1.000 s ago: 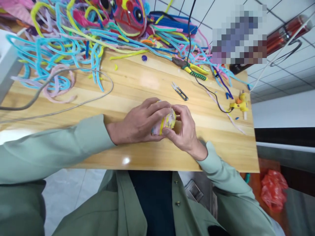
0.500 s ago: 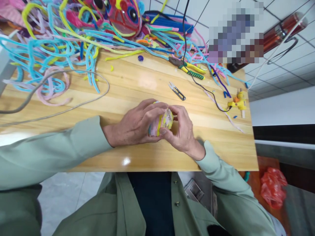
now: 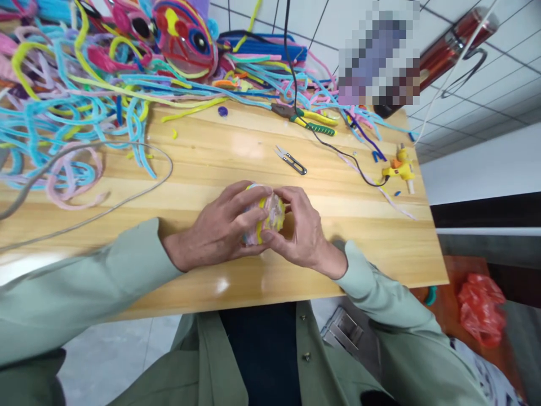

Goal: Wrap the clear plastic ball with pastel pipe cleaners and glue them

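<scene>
A small rounded piece wound from fuzzy pipe cleaners (image 3: pixel 276 213), striped pink, yellow and blue, sits between my two hands above the front of the table. My left hand (image 3: pixel 228 224) wraps it from the left, fingers across its top and side. At its right end, my right hand (image 3: pixel 298 226) grips the rim with thumb below and fingertips above. That end faces right and looks rough and pale inside. Much of the piece is hidden under my left fingers. Just beyond my hands lie thread snips (image 3: pixel 291 160).
Pliers with yellow-green handles (image 3: pixel 306 119) lie farther back, with a black cord across them. A yellow glue gun (image 3: pixel 399 169) is at the right edge. Loose pipe cleaners (image 3: pixel 63 121) heap at the back left by a colourful fish-like figure (image 3: pixel 186 42). A grey cable (image 3: pixel 169 163) curves at left.
The camera view has shifted, so the table items appear farther left. My hands keep hold of the striped piece, and my left fingers have shifted slightly on it.
</scene>
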The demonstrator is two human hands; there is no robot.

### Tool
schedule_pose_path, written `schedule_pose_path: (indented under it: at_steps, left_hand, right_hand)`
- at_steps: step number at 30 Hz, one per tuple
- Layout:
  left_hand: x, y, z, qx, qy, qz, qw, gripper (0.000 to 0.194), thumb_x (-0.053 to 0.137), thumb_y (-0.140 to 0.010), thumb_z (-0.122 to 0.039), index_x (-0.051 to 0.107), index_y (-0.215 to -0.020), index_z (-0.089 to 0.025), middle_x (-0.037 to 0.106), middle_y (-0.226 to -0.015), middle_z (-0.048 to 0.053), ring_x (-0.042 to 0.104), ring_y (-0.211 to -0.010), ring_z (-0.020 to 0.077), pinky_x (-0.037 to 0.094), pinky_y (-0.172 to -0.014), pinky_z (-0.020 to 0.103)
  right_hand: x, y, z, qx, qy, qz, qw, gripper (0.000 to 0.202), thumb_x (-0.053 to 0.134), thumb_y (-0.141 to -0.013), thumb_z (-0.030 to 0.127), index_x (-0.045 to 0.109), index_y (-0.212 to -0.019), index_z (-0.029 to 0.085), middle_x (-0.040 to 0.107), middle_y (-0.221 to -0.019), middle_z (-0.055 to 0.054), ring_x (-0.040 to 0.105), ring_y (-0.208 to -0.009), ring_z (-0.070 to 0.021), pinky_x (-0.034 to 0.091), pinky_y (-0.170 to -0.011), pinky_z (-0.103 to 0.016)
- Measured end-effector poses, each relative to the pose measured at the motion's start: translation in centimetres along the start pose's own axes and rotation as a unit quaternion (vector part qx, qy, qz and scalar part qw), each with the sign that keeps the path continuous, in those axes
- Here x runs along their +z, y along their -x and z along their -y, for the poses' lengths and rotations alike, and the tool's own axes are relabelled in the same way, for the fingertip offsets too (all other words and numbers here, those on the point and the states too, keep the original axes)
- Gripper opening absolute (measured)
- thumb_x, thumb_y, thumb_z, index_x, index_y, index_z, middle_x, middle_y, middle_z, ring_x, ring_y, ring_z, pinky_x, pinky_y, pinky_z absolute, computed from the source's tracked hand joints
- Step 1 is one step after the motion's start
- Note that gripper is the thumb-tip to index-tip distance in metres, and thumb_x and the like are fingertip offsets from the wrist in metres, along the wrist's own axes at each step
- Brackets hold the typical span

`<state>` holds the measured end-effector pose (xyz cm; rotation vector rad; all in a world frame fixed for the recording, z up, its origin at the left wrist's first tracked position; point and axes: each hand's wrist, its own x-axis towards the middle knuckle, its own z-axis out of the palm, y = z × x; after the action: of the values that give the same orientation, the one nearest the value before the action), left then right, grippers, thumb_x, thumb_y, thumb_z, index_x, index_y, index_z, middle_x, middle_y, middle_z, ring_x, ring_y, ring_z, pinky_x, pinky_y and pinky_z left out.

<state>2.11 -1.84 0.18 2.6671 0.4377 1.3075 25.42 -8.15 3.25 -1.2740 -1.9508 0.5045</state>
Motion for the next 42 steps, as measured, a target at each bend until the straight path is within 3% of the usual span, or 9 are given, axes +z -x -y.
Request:
schedule_pose_path:
  at_steps: [10, 15, 23, 30, 42]
  left_hand:
    - [-0.16, 0.02, 0.10, -0.018, 0.020, 0.030, 0.999, 0.048, 0.087, -0.098, -0.053, 0.056, -0.130, -0.032, 0.067, -0.162, 0.009, 0.070, -0.144, 0.0341, 0.070, -0.112, 0.062]
    - [0.12, 0.35, 0.41, -0.014, 0.024, 0.007, 1.000, 0.054, 0.090, -0.094, -0.057, 0.059, -0.130, -0.031, 0.072, -0.153, 0.010, 0.072, -0.139, 0.0389, 0.074, -0.103, 0.064]
    - [-0.09, 0.51, 0.14, -0.037, 0.041, 0.029, 0.998, 0.058, 0.087, -0.098, -0.052, 0.053, -0.141, -0.032, 0.067, -0.156, 0.012, 0.067, -0.145, 0.0384, 0.069, -0.112, 0.063]
    - [-0.17, 0.09, -0.35, -0.032, 0.006, 0.020, 0.999, 0.065, 0.080, -0.103, -0.049, 0.046, -0.154, -0.027, 0.068, -0.152, 0.018, 0.066, -0.144, 0.0385, 0.071, -0.104, 0.061]
    - [0.04, -0.19, -0.51, -0.064, 0.016, 0.003, 0.998, 0.072, 0.077, -0.103, -0.060, 0.044, -0.157, -0.025, 0.072, -0.147, 0.018, 0.073, -0.135, 0.0373, 0.072, -0.100, 0.058]
  right_hand:
    - [0.00, -0.10, 0.06, 0.002, -0.021, 0.001, 1.000, 0.068, 0.073, -0.098, 0.072, 0.059, -0.142, 0.023, 0.074, -0.135, -0.016, 0.074, -0.123, -0.0342, 0.068, -0.098, -0.055]
    - [-0.08, -0.18, 0.17, 0.018, -0.019, 0.008, 1.000, 0.069, 0.071, -0.097, 0.075, 0.060, -0.143, 0.025, 0.074, -0.137, -0.017, 0.074, -0.122, -0.0349, 0.069, -0.095, -0.055]
    - [0.04, -0.15, -0.10, 0.029, -0.017, 0.025, 0.999, 0.073, 0.070, -0.096, 0.077, 0.056, -0.146, 0.025, 0.072, -0.141, -0.016, 0.072, -0.125, -0.0338, 0.068, -0.098, -0.054]
    - [0.07, -0.20, 0.03, 0.030, -0.024, 0.021, 0.999, 0.071, 0.069, -0.098, 0.076, 0.057, -0.146, 0.026, 0.073, -0.142, -0.017, 0.072, -0.128, -0.0351, 0.066, -0.101, -0.057]
    - [0.35, -0.33, -0.39, 0.037, -0.033, 0.027, 0.998, 0.074, 0.071, -0.095, 0.078, 0.056, -0.145, 0.025, 0.071, -0.140, -0.016, 0.070, -0.127, -0.0348, 0.066, -0.099, -0.057]
